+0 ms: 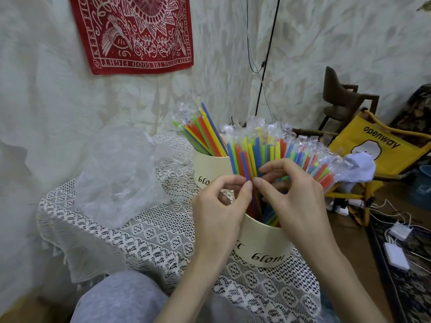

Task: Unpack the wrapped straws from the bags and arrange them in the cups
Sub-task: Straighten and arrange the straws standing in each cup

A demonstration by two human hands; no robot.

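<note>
Two cream paper cups stand on a lace-covered table (144, 236). The near cup (263, 248) holds a wide fan of wrapped colourful straws (275, 150). The far cup (207, 166) holds a leaning bunch of wrapped straws (203, 134). My left hand (219, 206) pinches straws of the near fan between thumb and fingers just above the cup's rim. Beside it, my right hand (296, 197) has curled fingers on the same straws, thumb tip close to the left thumb. An empty clear plastic bag (116, 178) lies crumpled on the table's left side.
A wall with a red cloth (133, 33) rises behind the table. A yellow folding chair (373, 155) and a dark wooden chair (345, 101) stand at the right. Chargers and cables (396, 243) lie on the floor. My grey-clad knee (121, 299) is at the front.
</note>
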